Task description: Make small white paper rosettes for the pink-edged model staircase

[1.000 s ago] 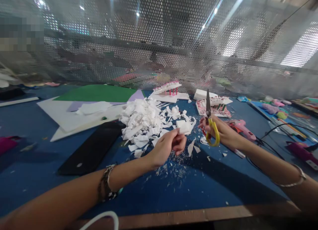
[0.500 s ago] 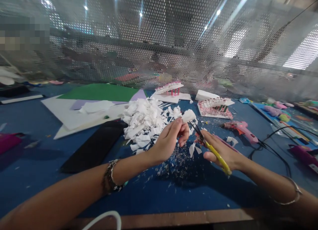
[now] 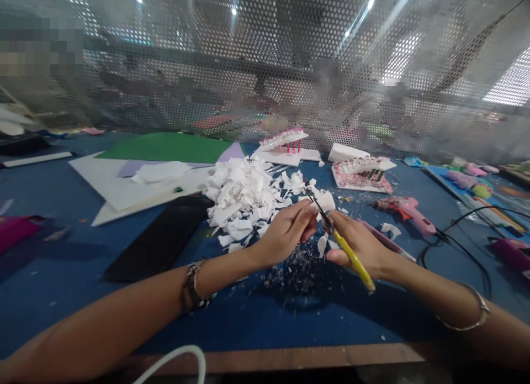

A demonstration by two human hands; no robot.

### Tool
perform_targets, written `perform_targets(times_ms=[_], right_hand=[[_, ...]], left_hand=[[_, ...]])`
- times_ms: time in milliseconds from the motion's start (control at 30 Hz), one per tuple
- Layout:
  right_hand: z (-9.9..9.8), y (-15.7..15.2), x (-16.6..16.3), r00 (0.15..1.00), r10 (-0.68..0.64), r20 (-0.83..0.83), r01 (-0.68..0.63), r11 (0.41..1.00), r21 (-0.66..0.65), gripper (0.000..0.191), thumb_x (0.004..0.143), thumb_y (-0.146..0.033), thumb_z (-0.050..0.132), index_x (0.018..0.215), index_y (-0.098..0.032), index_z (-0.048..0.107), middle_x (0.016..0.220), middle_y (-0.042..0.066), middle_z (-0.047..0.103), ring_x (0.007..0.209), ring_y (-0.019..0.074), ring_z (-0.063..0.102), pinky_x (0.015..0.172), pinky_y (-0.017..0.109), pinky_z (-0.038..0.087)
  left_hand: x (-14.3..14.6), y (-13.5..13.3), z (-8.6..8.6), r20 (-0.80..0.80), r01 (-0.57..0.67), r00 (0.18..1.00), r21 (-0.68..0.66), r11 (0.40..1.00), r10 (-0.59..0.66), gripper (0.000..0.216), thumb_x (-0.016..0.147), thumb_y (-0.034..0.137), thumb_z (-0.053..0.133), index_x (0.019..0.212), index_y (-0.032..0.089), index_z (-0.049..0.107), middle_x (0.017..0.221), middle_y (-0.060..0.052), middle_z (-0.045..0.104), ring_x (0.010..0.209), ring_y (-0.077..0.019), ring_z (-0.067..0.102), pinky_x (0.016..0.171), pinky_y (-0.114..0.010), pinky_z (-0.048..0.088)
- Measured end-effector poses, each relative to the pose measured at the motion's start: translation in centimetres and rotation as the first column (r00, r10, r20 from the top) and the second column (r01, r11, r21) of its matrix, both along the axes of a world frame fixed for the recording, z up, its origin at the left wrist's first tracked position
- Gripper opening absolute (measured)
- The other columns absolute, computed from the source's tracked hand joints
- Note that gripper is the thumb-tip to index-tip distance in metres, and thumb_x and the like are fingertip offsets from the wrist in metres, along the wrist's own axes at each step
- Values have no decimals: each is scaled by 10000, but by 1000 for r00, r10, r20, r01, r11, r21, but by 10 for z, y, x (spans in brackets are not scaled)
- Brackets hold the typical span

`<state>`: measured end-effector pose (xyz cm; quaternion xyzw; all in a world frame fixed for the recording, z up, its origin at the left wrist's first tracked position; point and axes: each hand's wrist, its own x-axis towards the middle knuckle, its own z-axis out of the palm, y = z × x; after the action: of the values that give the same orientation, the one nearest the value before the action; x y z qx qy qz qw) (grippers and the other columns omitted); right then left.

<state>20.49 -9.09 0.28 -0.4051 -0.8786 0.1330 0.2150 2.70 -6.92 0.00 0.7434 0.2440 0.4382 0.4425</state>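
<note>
Between the fingertips of my left hand (image 3: 285, 232) is a curled white piece of paper or thin foam (image 3: 326, 200). My right hand (image 3: 358, 243) grips a pair of scissors (image 3: 350, 253) with yellow handles and dark blades. The blades lie against the white piece, close to my left fingertips; whether they are cutting it I cannot tell. A large heap of torn white scraps (image 3: 240, 193) sits just left of and beyond my left hand. Tiny white clippings (image 3: 300, 271) litter the blue table below both hands.
A pink glue gun (image 3: 408, 210) with a black cord lies to the right. Two small decorated models, one with pink posts (image 3: 285, 141) and one with green posts (image 3: 364, 174), stand at the back. A black case (image 3: 161, 237) and a green sheet (image 3: 165, 147) are on the left.
My right hand has brought the scissors left and up, so the blades now overlap the white piece. My left hand has shifted slightly right with that piece.
</note>
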Motion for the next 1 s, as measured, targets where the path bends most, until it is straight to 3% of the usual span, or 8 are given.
perform_targets(times_ms=[200, 433, 667, 1000], right_hand=[[2, 1, -1, 998, -58, -4, 58, 997, -45, 714, 671, -802, 192, 784, -149, 460, 727, 40, 477, 601, 134, 407, 568, 279, 330], [1, 2, 0, 996, -91, 6, 91, 995, -47, 662, 659, -807, 204, 637, -171, 387, 610, -7, 416, 525, 94, 331, 507, 234, 240], [-1, 1, 0, 993, -118, 19, 119, 992, -45, 477, 794, -608, 380, 595, -175, 354, 554, -35, 377, 486, 71, 300, 486, 210, 220], [-3, -1, -1, 984, -170, 49, 173, 983, -63, 433, 834, -484, 406, 536, -177, 340, 487, -47, 340, 448, 60, 268, 461, 211, 207]], left_hand=[[2, 0, 0, 32, 16, 999, -57, 998, -14, 317, 915, 364, 287, 682, 168, 376, 513, 62, 346, 446, -58, 347, 461, -208, 302], [2, 2, -3, 47, 25, 999, -105, 994, -20, 330, 907, 377, 288, 656, 171, 353, 534, 55, 350, 439, -54, 346, 449, -207, 296], [2, 6, -10, 34, 19, 999, -160, 987, -13, 320, 912, 361, 254, 663, 179, 339, 532, 57, 339, 447, -61, 347, 455, -209, 307], [2, 9, -19, 16, 11, 1000, -220, 976, -7, 296, 904, 357, 247, 679, 188, 337, 500, 62, 346, 438, -71, 341, 450, -205, 323]])
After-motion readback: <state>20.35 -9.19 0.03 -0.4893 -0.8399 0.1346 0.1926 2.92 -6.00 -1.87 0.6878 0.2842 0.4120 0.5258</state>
